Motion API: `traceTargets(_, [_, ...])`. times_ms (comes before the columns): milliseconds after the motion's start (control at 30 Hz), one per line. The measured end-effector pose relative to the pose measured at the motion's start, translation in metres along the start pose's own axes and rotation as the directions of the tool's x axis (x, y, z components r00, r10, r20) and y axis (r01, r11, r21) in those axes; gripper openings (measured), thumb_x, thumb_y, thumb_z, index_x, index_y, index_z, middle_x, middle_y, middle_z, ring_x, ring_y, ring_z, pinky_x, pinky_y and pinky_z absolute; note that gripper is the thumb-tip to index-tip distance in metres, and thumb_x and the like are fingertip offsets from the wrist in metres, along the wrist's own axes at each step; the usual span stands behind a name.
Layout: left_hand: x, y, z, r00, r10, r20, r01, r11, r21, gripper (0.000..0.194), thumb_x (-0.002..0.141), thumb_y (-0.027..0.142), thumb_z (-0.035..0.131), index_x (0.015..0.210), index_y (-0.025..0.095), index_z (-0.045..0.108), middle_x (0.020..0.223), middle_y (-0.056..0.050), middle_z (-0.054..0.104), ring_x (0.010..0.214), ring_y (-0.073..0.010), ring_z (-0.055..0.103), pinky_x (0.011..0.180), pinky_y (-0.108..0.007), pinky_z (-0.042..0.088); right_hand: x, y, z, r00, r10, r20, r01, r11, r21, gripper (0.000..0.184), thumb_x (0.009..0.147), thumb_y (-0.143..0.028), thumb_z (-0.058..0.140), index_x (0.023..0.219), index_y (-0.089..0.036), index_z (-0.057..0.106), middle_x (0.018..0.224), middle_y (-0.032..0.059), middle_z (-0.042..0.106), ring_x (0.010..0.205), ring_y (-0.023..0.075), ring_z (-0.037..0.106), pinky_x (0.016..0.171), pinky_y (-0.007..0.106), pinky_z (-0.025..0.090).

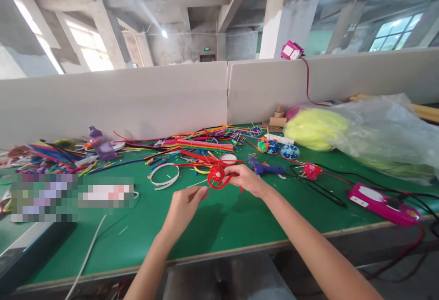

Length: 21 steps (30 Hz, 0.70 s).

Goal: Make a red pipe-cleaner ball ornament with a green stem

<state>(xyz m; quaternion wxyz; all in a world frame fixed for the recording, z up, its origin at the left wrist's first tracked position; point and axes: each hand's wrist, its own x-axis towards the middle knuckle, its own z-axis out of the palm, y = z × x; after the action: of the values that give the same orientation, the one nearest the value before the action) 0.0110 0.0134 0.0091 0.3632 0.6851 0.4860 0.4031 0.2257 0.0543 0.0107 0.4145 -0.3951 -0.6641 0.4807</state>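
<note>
Above the green table, my right hand grips a red pipe cleaner at a small red ball. The pipe cleaner curls around the ball, and thin pale sticks jut out of it. Just left of and below the ball, my left hand is closed in a pinch with thumb and fingertips together. One pale stick passes close to those fingertips; whether they hold it is unclear. Behind my right hand lies a blue glue gun. Loose red pipe cleaners lie behind the ball.
Colourful pipe cleaners pile along the back. Decorated balls and a red ball with sticks lie right, near cables and a magenta power strip. A white ring and purple bottle are left; plastic bags fill the back right.
</note>
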Motion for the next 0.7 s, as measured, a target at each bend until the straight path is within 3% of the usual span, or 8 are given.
traceTargets(67, [-0.003,0.005,-0.010,0.962,0.189,-0.195,-0.130,0.952,0.277,0.028,0.083,0.045,0.059,0.083,0.021,0.074,0.077,-0.006,0.074,0.070,-0.0196,0.067,0.076,-0.032,0.054,0.001,0.005,0.003,0.997,-0.060,-0.038,0.061,0.998,0.010,0.014,0.068,-0.027,0.065,0.072,-0.015,0.063,0.063,-0.0024,0.055,0.060,0.0106,0.044,0.059,0.025,0.033])
traceTargets(100, [-0.003,0.008,-0.014,0.930,0.280,-0.237,-0.187,0.918,0.350,0.025,0.085,0.041,0.058,0.088,0.022,0.074,0.083,-0.006,0.075,0.072,-0.0188,0.066,0.077,-0.031,0.053,0.001,0.006,0.005,0.995,-0.088,-0.045,0.089,0.996,0.012,0.012,0.069,-0.027,0.065,0.071,-0.015,0.062,0.067,-0.0015,0.057,0.063,0.0115,0.047,0.061,0.025,0.035])
traceTargets(200, [0.002,0.015,-0.016,0.903,0.403,-0.149,-0.324,0.866,0.381,0.027,0.084,0.032,0.060,0.108,0.024,0.070,0.098,-0.005,0.074,0.093,-0.0215,0.066,0.089,-0.034,0.049,-0.001,0.004,0.010,0.991,-0.136,-0.016,0.136,0.991,0.001,0.010,0.070,-0.025,0.064,0.073,-0.015,0.063,0.074,0.0001,0.061,0.072,0.0143,0.053,0.069,0.027,0.038])
traceTargets(267, [0.007,0.016,-0.011,0.913,0.393,-0.105,-0.332,0.869,0.366,0.030,0.084,0.031,0.060,0.112,0.025,0.068,0.096,-0.005,0.075,0.097,-0.0229,0.066,0.092,-0.037,0.047,-0.001,0.003,0.013,0.991,-0.136,0.011,0.136,0.991,-0.015,0.010,0.071,-0.025,0.064,0.074,-0.016,0.063,0.075,0.0002,0.062,0.074,0.0157,0.055,0.072,0.028,0.039])
traceTargets(433, [0.012,0.016,-0.001,0.974,0.218,-0.054,-0.202,0.955,0.218,0.036,0.082,0.032,0.060,0.116,0.022,0.065,0.095,-0.006,0.075,0.092,-0.0221,0.070,0.084,-0.034,0.052,-0.002,0.006,0.014,0.991,-0.134,0.011,0.134,0.991,-0.024,0.011,0.072,-0.027,0.063,0.074,-0.016,0.063,0.074,0.0003,0.062,0.075,0.0165,0.055,0.072,0.028,0.041])
traceTargets(567, [0.014,0.023,0.000,0.990,0.135,-0.045,-0.129,0.984,0.127,0.032,0.074,0.031,0.068,0.104,0.019,0.067,0.086,-0.005,0.076,0.084,-0.0228,0.071,0.080,-0.034,0.053,-0.004,0.007,0.014,0.988,-0.152,0.008,0.152,0.988,-0.008,0.011,0.073,-0.027,0.063,0.075,-0.016,0.063,0.076,0.0009,0.063,0.075,0.0162,0.055,0.073,0.028,0.042])
traceTargets(700, [0.013,0.028,0.003,0.992,0.127,-0.007,-0.125,0.984,0.130,0.036,0.070,0.029,0.072,0.103,0.019,0.066,0.090,-0.005,0.076,0.086,-0.0216,0.071,0.082,-0.033,0.053,-0.006,0.008,0.015,0.991,-0.131,0.012,0.130,0.991,0.043,0.013,0.074,-0.028,0.062,0.077,-0.016,0.063,0.077,0.0012,0.063,0.075,0.0164,0.056,0.074,0.029,0.042])
